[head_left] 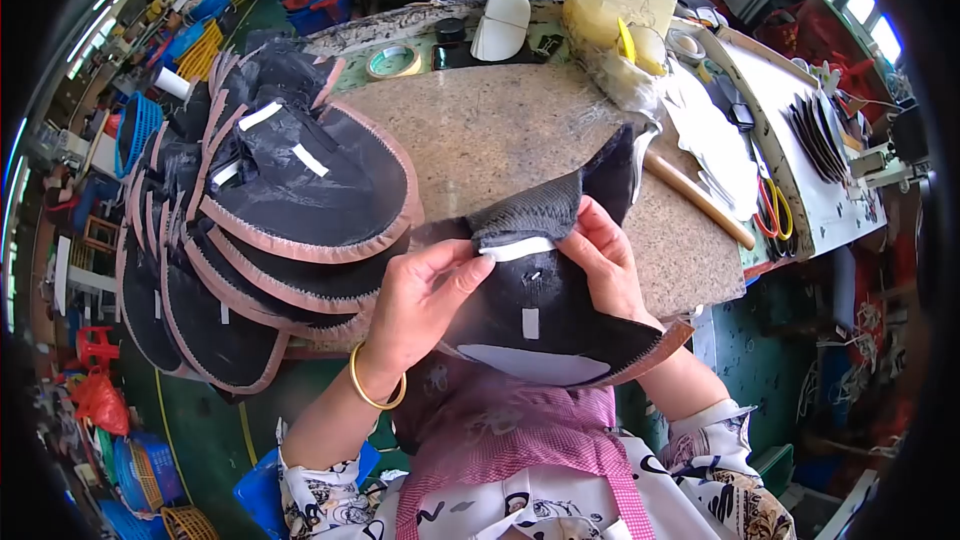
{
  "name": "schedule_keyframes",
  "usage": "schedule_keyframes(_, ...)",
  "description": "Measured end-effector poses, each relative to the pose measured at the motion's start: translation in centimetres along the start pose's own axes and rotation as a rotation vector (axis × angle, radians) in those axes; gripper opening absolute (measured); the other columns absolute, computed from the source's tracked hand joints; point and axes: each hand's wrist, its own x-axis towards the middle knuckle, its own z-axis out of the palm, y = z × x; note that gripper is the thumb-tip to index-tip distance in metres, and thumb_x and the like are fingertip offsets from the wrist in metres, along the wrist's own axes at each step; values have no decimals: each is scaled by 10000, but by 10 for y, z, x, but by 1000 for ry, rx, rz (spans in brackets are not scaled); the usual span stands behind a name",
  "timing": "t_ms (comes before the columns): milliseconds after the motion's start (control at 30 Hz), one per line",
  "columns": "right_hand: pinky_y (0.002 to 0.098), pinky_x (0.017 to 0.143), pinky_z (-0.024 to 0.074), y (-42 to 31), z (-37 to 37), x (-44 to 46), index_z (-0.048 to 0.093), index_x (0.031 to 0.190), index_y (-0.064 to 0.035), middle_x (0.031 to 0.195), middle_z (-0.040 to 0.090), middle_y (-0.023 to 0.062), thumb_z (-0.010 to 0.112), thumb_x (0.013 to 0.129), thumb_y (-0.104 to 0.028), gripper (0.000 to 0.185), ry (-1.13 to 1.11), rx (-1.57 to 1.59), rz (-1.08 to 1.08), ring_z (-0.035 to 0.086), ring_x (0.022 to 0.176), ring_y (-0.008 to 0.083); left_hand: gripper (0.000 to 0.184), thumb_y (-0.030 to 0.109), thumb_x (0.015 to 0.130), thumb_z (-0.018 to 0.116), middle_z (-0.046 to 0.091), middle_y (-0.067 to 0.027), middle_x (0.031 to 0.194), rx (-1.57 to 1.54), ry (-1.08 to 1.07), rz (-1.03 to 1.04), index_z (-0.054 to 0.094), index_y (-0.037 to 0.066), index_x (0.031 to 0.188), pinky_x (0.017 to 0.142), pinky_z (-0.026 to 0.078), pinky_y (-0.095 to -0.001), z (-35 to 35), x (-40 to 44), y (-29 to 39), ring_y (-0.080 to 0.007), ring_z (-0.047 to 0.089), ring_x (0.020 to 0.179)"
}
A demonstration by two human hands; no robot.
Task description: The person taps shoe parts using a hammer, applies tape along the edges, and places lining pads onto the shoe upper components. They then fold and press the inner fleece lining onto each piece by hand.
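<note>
Between my hands is a black shoe upper with a grey knit edge and a pale brown rim. A white strip lies along the fold of its knit edge. My left hand pinches the left end of this strip between thumb and fingertips. My right hand grips the folded knit edge at the strip's right end, thumb in front. Lower on the upper is a small white patch. To the left, a pile of similar black shoe uppers with pinkish rims overlaps the table edge.
A stone slab covers the table's middle. On the right lie a wooden rod, white sheets and scissors with orange-yellow handles. A tape roll and a glue-smeared container stand at the back.
</note>
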Motion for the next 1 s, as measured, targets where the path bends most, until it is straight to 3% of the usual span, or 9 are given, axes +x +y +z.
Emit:
schedule_keyframes(200,336,972,409,-48,-11,21,488,1219,62,1172,593,143,515,667,-43,562,-213,108,459,586,1054,226,134,83,852,663,605,31,771,-225,-97,33,635,-34,910,627,419,-167,0,3,-12,-12,507,713)
schedule_keyframes(333,314,864,498,-50,10,35,589,1075,23,1026,654,107,654,852,-218,335,109,-219,590,643,907,185,151,92,828,691,619,20,766,-76,-109,28,629,-35,883,633,432,-168,6,3,-12,-15,526,715)
schedule_keyframes(700,286,780,519,-33,17,39,608,996,15,932,664,94,729,779,-122,284,211,-119,576,650,813,165,109,77,855,643,597,6,701,-20,49,41,596,-20,836,553,418,-184,12,4,-27,-33,528,627)
schedule_keyframes(767,296,778,512,-35,22,32,633,999,-5,904,678,82,759,759,-190,329,-24,-392,325,642,801,149,101,84,849,614,654,-96,766,339,143,69,605,-16,847,575,457,-258,9,13,-42,-156,605,626)
schedule_keyframes(800,294,760,507,-34,26,18,648,997,-31,866,688,73,762,755,-232,335,-84,-1031,18,635,787,133,131,94,846,627,620,-51,799,675,217,374,600,-5,928,608,444,-230,6,16,-66,-95,557,682)
schedule_keyframes(833,305,741,509,-15,26,10,653,950,-39,856,685,96,738,749,-175,257,-82,-945,-189,653,800,183,197,104,842,640,586,-6,832,1010,285,691,595,6,1008,642,431,-201,1,22,-102,-33,509,737)
schedule_keyframes(867,326,748,516,-24,12,9,650,936,-61,946,679,104,685,700,-113,244,-345,-1131,-264,656,862,250,277,109,836,634,592,-43,898,672,210,552,522,36,1078,672,471,-243,1,32,-171,-63,546,800)
schedule_keyframes(900,341,797,518,-33,10,14,640,927,-77,1017,668,83,634,656,-135,278,-539,-1277,-348,629,973,275,294,131,843,634,586,-58,924,283,62,28,452,46,1059,714,492,-265,7,22,-62,-80,564,825)
schedule_keyframes(1000,335,863,506,-46,18,-13,638,902,-91,1107,648,25,534,726,-135,210,-484,-1584,-423,568,1124,241,208,91,885,585,571,-50,895,-124,65,-38,424,22,996,714,481,-244,16,21,-55,-81,554,808)
